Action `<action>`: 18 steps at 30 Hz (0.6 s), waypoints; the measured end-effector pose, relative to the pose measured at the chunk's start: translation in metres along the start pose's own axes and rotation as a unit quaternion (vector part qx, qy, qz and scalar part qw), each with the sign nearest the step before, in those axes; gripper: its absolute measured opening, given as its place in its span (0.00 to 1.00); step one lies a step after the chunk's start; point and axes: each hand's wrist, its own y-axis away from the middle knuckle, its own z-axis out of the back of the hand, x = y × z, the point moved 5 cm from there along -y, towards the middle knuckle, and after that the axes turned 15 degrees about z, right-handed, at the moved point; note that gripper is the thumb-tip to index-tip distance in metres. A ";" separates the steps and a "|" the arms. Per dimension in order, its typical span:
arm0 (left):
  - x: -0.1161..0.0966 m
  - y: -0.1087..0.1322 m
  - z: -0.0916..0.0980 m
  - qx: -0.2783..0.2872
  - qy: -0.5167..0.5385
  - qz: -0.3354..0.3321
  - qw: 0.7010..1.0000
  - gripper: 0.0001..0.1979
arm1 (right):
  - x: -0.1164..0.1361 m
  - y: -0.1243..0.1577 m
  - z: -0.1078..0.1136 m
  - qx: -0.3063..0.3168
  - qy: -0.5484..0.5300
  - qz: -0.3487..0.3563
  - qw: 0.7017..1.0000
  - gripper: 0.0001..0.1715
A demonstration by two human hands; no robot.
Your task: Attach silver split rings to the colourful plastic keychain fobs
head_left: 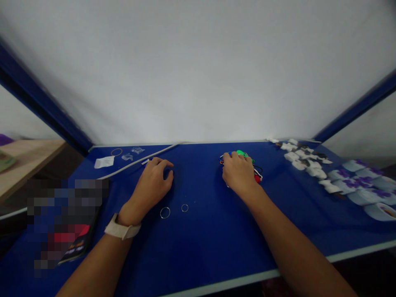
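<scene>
My left hand (154, 181), with a pale watch band on its wrist, rests on the blue tabletop (198, 251). Its fingers are bent and the thumb stands apart; nothing shows in its grasp. A thin white strip (145, 161) pokes out beside its fingertips. Nearer to me lie a larger metal ring (165, 213) and a smaller metal ring (185, 208). On the right, my right hand (238, 171) curls over a bunch of small coloured pieces with metal loops (257, 178). Green, red and blue parts stick out around the hand, which hides the rest and its fingertips.
Several white pieces with dark parts (305, 159) lie at the back right, beside white cups with purple decoration (355, 183). At the left are a blurred-out dark flat item (77, 218), a white packet (104, 162), clear plastic bits (137, 150), a tan band (116, 152) and a white cable (139, 161).
</scene>
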 end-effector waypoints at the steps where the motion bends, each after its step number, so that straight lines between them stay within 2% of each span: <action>1: 0.000 0.000 0.000 0.001 0.000 0.001 1.000 0.09 | 0.000 0.000 0.000 0.001 -0.002 -0.003 1.000 0.15; 6: -0.001 0.000 -0.001 0.008 0.001 0.000 1.000 0.09 | -0.002 -0.001 -0.002 -0.003 -0.008 -0.013 1.000 0.15; 9: -0.001 0.001 -0.001 0.011 0.006 -0.003 1.000 0.09 | -0.004 -0.002 0.000 -0.029 -0.016 -0.023 0.999 0.15; 11: -0.002 0.001 -0.001 0.013 0.008 -0.004 1.000 0.09 | -0.005 -0.004 0.003 -0.069 -0.035 -0.027 0.997 0.16; 14: -0.004 0.001 0.000 0.014 0.025 -0.010 1.000 0.09 | -0.004 -0.006 0.008 -0.162 -0.102 -0.017 0.981 0.18; 18: -0.011 0.002 0.001 0.033 0.090 -0.020 0.995 0.11 | 0.004 -0.008 0.011 -0.272 -0.266 0.046 0.924 0.15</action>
